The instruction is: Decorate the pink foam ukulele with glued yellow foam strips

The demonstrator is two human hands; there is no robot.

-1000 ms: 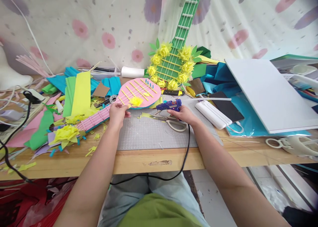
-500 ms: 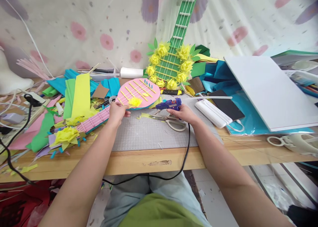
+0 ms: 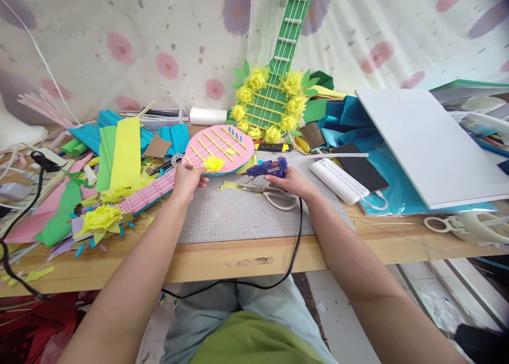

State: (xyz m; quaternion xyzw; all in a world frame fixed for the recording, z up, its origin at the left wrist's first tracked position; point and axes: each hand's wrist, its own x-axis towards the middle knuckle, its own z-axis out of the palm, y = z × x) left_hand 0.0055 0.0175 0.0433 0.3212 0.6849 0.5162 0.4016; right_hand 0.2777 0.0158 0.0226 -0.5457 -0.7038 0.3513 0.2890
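A pink paper guitar (image 3: 233, 146) with yellow strips, blue pegs and a yellow flower (image 3: 213, 164) lies at centre left, its neck pointing down to the left. My left hand (image 3: 187, 179) is closed on it where the neck meets the body. My right hand (image 3: 293, 182) is wrapped round a purple glue gun (image 3: 267, 167), its nozzle pointing left toward the guitar body without touching it. Scissors (image 3: 278, 198) rest on the grey cutting mat (image 3: 238, 215) just below the glue gun. Another yellow flower (image 3: 99, 219) sits at the guitar's head.
Behind stands a green paper guitar (image 3: 284, 51) with yellow roses. Coloured paper scraps (image 3: 127, 152) crowd the left. A white power bank (image 3: 338, 181) and a white board (image 3: 429, 146) lie right. The black cable (image 3: 296, 252) hangs over the table edge (image 3: 254, 260).
The view has shifted very slightly, so everything appears a little further left. Both hands keep their holds, and nothing else has visibly moved.
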